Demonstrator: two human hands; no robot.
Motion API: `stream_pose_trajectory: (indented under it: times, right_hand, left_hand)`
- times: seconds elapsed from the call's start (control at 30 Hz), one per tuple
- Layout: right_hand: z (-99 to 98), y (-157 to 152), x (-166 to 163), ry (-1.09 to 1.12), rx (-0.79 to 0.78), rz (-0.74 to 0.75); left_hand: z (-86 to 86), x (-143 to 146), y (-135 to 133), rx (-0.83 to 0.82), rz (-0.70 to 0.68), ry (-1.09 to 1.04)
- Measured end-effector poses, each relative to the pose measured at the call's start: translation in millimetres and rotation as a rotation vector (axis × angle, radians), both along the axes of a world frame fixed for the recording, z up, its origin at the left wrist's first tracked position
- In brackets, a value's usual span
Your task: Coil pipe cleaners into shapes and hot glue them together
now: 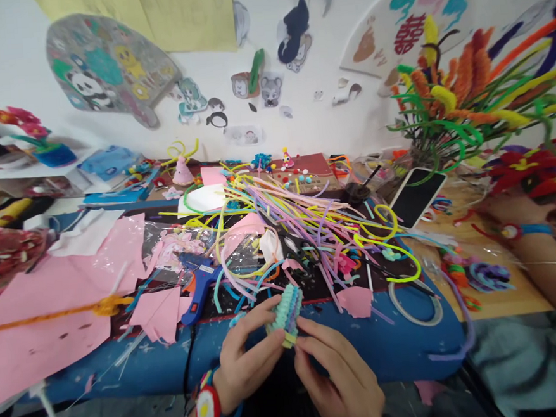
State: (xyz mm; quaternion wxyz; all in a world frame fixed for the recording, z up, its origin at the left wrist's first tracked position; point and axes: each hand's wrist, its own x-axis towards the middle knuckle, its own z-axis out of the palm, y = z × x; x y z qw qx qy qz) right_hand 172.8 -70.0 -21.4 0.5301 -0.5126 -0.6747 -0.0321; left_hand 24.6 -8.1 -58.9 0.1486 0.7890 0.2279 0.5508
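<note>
Between my two hands is a small ribbed piece of twisted pipe cleaners [288, 306], in stripes of teal, blue and purple with a yellow-green lower end. My left hand [247, 350] grips its left side, with thumb and fingers on it. The fingertips of my right hand [337, 369] pinch the yellow-green end from the right. A blue hot glue gun [200, 289] lies on the table just left of my hands. Beyond them spreads a pile of loose pipe cleaners [297, 213] in yellow, purple, pink and blue.
Pink sheets [66, 312] cover the table's left side, with an orange pipe cleaner [52, 318] across them. A phone [417, 195] leans at the right, before a bunch of pipe-cleaner flowers [460, 94]. Another person's arm [543, 253] reaches in at the right edge. A tape roll [415, 303] lies nearby.
</note>
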Motion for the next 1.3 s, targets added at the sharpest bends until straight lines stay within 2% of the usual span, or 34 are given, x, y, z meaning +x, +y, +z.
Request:
stream_pose_trajectory:
  times: [0.1, 0.2, 0.37, 0.47, 0.6, 0.77, 0.87, 1.07, 1.3]
  right_hand:
    - [-1.0, 1.3, 2.3, 0.060, -0.005, -0.034]
    - [-4.7, 1.9, 6.1, 0.179, -0.071, -0.055]
    - [-16.1, 1.8, 11.4, 0.354, -0.195, -0.110]
    - [-20.4, 1.7, 11.1, 0.383, -0.209, -0.135]
    - [-20.5, 2.3, 4.9, 0.422, -0.227, -0.122]
    - [-14.8, 4.1, -2.8, 0.444, -0.240, -0.031]
    - [-10.2, 5.3, -3.8, 0.402, -0.211, 0.003]
    - [-1.5, 5.3, -3.5, 0.282, -0.157, 0.058]
    - [1.0, 6.0, -0.9, 0.045, -0.074, 0.101]
  left_hand:
    - [-1.0, -1.0, 11.0, 0.076, 0.034, 0.054]
    - [-1.4, 2.5, 25.6, 0.150, 0.038, 0.193]
    - [-1.5, 10.4, 36.4, 0.018, 0.006, 0.551]
    - [1.4, 8.5, 34.0, -0.073, -0.045, 0.624]
    - [12.8, 5.7, 23.8, -0.192, -0.095, 0.432]
    - [25.8, 11.0, 10.1, -0.489, -0.254, 0.012]
    - [30.3, 13.1, 9.0, -0.618, -0.300, -0.131]
    - [40.2, 9.8, 13.3, -0.735, -0.351, -0.185]
    - [44.2, 1.8, 13.4, -0.841, -0.325, -0.054]
